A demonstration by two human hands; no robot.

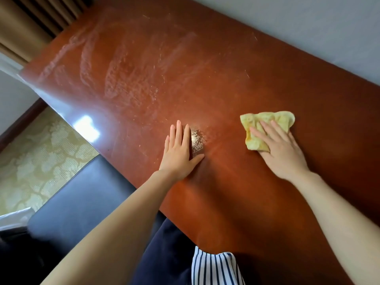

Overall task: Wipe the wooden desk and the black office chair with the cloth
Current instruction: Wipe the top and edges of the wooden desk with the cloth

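Observation:
The reddish-brown wooden desk (205,64) fills most of the view and shows damp wipe streaks across its far left half. A crumpled yellow cloth (265,120) lies on the desk at the right. My right hand (281,153) presses flat on the cloth with straight fingers. My left hand (181,153) rests flat on the bare desk, palm down, fingers straight, left of the cloth. The black office chair (82,194) sits against the desk's near edge at the lower left.
A grey wall (308,21) runs along the desk's far side. Brown curtains (30,21) hang at the top left. Patterned yellow carpet (37,161) lies left of the chair. Dark trousers and a striped shirt hem (213,266) show at the bottom.

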